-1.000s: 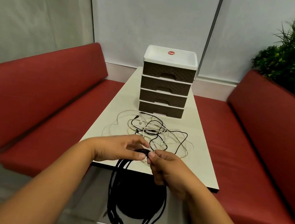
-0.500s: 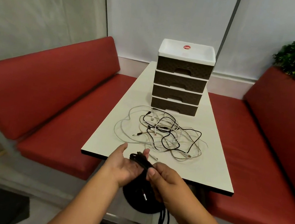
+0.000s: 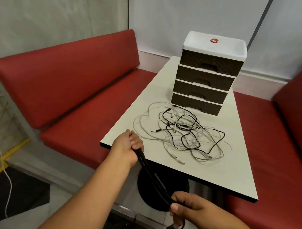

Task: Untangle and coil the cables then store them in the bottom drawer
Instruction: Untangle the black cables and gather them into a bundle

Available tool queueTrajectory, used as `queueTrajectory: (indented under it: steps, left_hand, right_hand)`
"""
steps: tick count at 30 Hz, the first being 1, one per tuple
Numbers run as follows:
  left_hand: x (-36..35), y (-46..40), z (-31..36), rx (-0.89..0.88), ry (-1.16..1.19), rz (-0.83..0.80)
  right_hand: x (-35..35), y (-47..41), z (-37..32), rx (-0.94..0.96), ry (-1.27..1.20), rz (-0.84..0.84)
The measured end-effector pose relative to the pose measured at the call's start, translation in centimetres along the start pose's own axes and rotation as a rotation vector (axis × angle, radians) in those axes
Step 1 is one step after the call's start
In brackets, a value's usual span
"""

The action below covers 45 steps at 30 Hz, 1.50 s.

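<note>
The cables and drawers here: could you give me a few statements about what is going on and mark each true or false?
1. Both hands hold the same black cable. True: the left hand and the right hand stretch the black cable between them.
2. The bottom drawer stands open. False: the bottom drawer is shut, like the three above it.
3. A tangle of cables lies on the table. True: the tangle of cables rests on the table in front of the drawer unit.
4. The held cable lies flat on the table. False: it hangs off the near edge, in the air.
5. The benches are blue. False: the benches are red.
</note>
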<state>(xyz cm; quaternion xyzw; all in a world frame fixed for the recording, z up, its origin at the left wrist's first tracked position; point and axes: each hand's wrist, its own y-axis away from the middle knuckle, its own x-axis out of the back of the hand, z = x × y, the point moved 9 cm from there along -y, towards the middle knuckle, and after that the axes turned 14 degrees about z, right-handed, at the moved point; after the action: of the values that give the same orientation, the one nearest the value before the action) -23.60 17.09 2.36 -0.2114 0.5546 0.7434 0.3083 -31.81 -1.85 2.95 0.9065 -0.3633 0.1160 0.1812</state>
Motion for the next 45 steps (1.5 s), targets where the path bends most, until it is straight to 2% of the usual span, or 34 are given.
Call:
queueTrajectory:
  steps: [4,7,10,12,16,20,23,29,38,42,45]
  left_hand:
    - [-2.0,2.3,1.0,-0.245,-0.150,-0.041]
    - [-3.7,4.6,0.8,-0.402,-0.234,-0.107]
    - [-5.1,6.7,-0.6,-0.559,-0.365,-0.182]
    - [-5.7,7.6,-1.6,-0.601,-0.405,-0.233]
    - [-6.9,8.6,-1.4,-0.548,-0.397,-0.324]
    - [-7.5,7.3,1.6,-0.441,-0.220,-0.274]
    - [-7.5,6.2,3.2,-0.442,-0.187,-0.223]
    - [-8.2,4.7,1.9,-0.412,-0.297,-0.263]
    - [-11.4,1.2,1.1,-0.359,-0.454,-0.395]
    - [-13.2,-2.2,1.7,-0.313,-0.516,-0.395]
    - [-14.5,-4.8,2.6,-0.290,-0.550,-0.394]
  right_hand:
    - [-0.5,-1.8,2.0,-0.055,0.016,-0.003]
    - [-0.6,-3.0,0.9,-0.036,-0.034,0.032]
    - [0.4,-4.3,-3.2,0.099,-0.152,0.143]
    - [0.5,-4.8,-5.6,0.212,-0.175,0.192]
    - [0.4,-5.0,-5.8,0.284,-0.251,0.359]
    - [-0.2,-4.6,-4.3,0.305,-0.223,0.364]
    - [-0.4,-4.6,-3.2,0.278,-0.227,0.344]
    - [-0.4,-6.2,-0.9,0.180,-0.190,0.279]
    - [2.5,-10.5,2.7,0.022,-0.107,0.346]
    - [6.0,-13.3,3.9,-0.045,-0.123,0.427]
    - [9.4,-15.7,4.0,-0.065,-0.047,0.532]
